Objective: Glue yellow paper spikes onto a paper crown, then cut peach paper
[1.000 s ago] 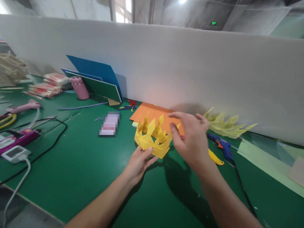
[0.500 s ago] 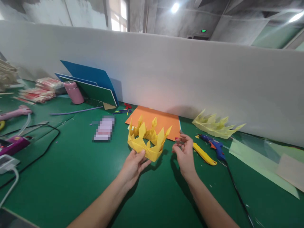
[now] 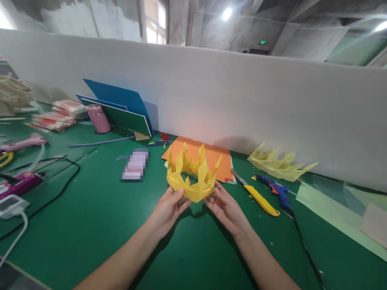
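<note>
A folded yellow paper crown [image 3: 191, 174] with several upright points is held just above the green table [image 3: 90, 217]. My left hand [image 3: 167, 209] grips its lower left rim, thumb on the front. My right hand [image 3: 225, 207] holds the lower right rim, fingers curled under it. Both hands are closed on the crown.
Orange paper sheets [image 3: 211, 155] lie behind the crown. A yellow utility knife [image 3: 260, 198] and a blue glue gun [image 3: 276, 189] lie to the right, near a pale yellow crown [image 3: 279, 165]. Blue and green boards [image 3: 121, 106], a pink cup [image 3: 98, 118] and cables [image 3: 45, 193] are left. A white partition [image 3: 242, 100] runs behind.
My right hand came back from the right and took hold of the crown's right rim. The left hand kept its grip throughout.
</note>
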`<state>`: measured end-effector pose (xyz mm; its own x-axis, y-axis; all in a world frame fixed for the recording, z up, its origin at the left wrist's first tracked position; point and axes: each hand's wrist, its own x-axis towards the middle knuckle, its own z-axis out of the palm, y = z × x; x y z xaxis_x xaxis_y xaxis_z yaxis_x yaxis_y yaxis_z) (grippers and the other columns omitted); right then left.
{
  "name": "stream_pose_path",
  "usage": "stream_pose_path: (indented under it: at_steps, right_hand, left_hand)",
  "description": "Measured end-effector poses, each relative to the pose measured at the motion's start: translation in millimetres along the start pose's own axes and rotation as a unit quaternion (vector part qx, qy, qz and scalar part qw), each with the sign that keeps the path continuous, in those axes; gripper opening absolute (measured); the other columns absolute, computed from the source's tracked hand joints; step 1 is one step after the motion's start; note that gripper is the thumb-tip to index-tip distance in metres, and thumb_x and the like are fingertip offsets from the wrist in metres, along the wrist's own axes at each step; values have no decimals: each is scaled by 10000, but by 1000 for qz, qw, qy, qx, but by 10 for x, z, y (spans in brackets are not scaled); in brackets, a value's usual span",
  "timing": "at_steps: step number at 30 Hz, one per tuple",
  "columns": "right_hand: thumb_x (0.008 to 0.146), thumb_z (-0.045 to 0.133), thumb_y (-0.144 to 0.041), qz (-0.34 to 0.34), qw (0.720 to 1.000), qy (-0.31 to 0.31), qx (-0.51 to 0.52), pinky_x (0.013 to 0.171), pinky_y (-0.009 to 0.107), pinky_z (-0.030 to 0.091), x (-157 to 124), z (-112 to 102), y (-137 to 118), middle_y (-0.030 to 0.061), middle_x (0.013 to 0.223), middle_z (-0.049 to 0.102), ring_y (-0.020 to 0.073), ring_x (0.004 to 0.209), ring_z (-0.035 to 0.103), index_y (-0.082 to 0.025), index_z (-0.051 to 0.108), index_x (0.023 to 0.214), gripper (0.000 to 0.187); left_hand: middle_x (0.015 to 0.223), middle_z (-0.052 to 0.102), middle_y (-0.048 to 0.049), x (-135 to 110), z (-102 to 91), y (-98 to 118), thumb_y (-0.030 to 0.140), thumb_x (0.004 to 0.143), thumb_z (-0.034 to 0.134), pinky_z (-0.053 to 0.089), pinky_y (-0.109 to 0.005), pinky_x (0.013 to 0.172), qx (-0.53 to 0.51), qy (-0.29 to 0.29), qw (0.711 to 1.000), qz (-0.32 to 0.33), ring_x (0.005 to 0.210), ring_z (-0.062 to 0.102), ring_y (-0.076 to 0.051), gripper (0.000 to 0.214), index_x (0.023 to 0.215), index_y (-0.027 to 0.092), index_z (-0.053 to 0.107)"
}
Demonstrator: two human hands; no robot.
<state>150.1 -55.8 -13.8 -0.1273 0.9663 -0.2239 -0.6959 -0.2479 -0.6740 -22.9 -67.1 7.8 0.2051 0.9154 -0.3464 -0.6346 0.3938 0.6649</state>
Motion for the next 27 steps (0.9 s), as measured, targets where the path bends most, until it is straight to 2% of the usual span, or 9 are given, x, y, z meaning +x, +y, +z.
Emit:
stream_pose_path:
  at_steps: [6,9,12,16,19,27]
  right_hand:
    - [615,793,-208,-57,998,7,-9,713,207,530,67,-112,-117,-55,923,690,91,775,635,-265,603,930,373]
    - [590,794,-199,-70,997,19,-22,700,215,526,156,-150,-175,-56,902,675,91,745,622,-263,605,925,390]
    - [578,793,-213,-82,995,23,-46,639,208,512,285,-157,-240,-52,856,656,90,703,601,-253,593,908,388]
    - [558,800,-226,-108,991,21,-75,465,145,401,462,-124,-307,-80,666,582,51,528,497,-238,565,891,409]
    - [538,809,-247,-127,988,32,-80,415,137,346,542,-107,-303,-100,603,533,44,473,450,-246,539,887,441]
    - [540,819,-303,-105,986,61,-112,531,190,476,589,-201,-199,-85,621,566,78,560,544,-250,523,893,464]
  left_hand:
    - [910,693,-61,148,23,87,54,789,560,500,-303,834,-44,-34,996,-74,756,651,-138,230,995,145,605]
    - [945,689,-72,301,39,135,56,784,580,492,-294,822,-17,-64,995,-68,786,649,-144,210,969,148,615]
    - [947,695,-71,482,73,192,57,796,572,498,-285,789,13,-71,995,-67,783,653,-148,193,957,150,624]
    - [886,707,-56,711,126,259,44,792,576,506,-271,773,13,-61,997,-49,740,651,-135,181,929,154,625]
    - [843,709,-41,831,121,270,42,802,568,516,-251,741,17,-54,998,-28,708,652,-121,170,915,160,614]
    - [911,705,-44,861,-11,197,74,789,619,514,-251,799,17,-92,995,-36,784,670,-124,184,948,163,595]
